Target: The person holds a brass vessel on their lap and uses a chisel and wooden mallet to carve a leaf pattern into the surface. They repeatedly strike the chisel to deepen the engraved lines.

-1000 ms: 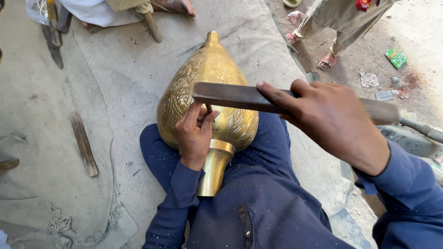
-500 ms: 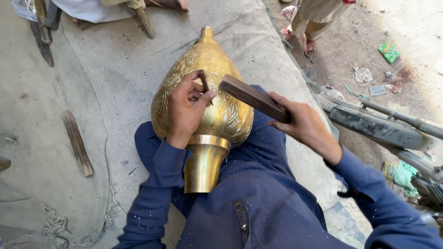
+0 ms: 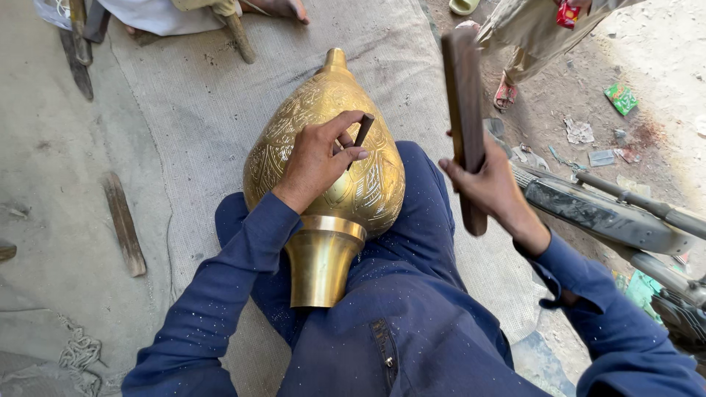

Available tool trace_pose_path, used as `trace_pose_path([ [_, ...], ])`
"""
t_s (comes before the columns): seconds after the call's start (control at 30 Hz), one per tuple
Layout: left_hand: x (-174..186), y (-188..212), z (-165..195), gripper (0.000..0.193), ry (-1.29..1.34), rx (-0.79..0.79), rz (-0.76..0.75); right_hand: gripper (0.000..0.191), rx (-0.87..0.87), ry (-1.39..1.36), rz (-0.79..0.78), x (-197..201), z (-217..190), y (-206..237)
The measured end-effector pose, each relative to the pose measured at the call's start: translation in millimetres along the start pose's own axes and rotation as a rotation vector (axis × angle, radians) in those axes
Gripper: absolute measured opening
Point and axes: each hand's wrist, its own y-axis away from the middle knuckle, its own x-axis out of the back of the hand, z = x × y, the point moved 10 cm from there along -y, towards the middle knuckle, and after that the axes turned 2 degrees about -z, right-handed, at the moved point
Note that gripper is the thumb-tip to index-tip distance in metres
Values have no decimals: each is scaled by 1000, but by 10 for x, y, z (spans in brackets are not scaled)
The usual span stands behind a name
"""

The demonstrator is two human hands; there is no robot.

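Brass, engraved all over and shaped like a fat teardrop, the large golden vessel [image 3: 327,158] lies across the person's lap at the centre of the frame, its plain flared neck [image 3: 321,261] pointing down toward the lower edge and its small knob [image 3: 336,57] pointing to the top. Its long axis runs nearly straight up and down the picture, tilted slightly to the right at the top.

The left hand [image 3: 316,158] rests on the upper belly of the vessel, its grip pinched around a short dark metal punch [image 3: 362,130] whose upper end slants up and to the right, with the lower tip hidden behind the fingers. The right hand [image 3: 485,184] is to the right of the vessel and well apart from it, its grip closed around the lower part of a long dark wooden bat [image 3: 463,121] that stands almost upright. The punch lies to the left of and slightly below the bat's raised end, and the left hand is the one on the vessel.

Half a second ago the bat lay low and slanted, its end close beside the punch; now it is lifted clear and vertical. The left hand and the punch have kept their place on the vessel.

A grey woven mat [image 3: 191,125] covers the ground beneath.
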Motion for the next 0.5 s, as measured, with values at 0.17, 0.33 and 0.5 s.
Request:
trace_pose_path([
  [0.17,-41,-48,13,52,-19,8,-60,52,148,265,88,297,-232,-94],
  [0.33,-57,-93,21,52,-18,-4,-89,49,126,281,43,194,-152,-45],
  [0.5,-61,-102,20,52,-20,-24,-103,52,194,74,49,123,-115,29],
])
